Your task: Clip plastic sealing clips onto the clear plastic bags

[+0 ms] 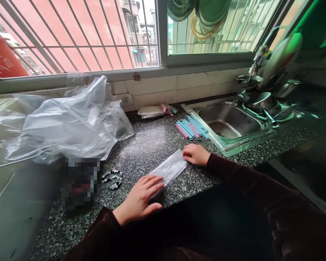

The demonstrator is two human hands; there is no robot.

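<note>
A folded clear plastic bag (pixel 170 167) lies flat on the speckled dark counter (pixel 141 145), slanting between my two hands. My left hand (pixel 142 197) rests over its near end, fingers spread and stretched out. At the far end, my right hand (pixel 197 154) has its fingers curled together on the bag's edge. Just beyond the right hand lies a pile of blue and pink bag sealing clips (pixel 191 127). Farther back, against the wall, is a stack of folded clear bags (pixel 152 111) with pink and green clips at one end.
A large crumpled plastic sheet or bag (pixel 70 119) covers the counter's left side. Near it lie a black-and-silver beaded string (pixel 112 178) and a blurred-out dark item (pixel 81 183). At right are a steel sink (pixel 229 119), a faucet (pixel 251 74) and a metal pan (pixel 263 103).
</note>
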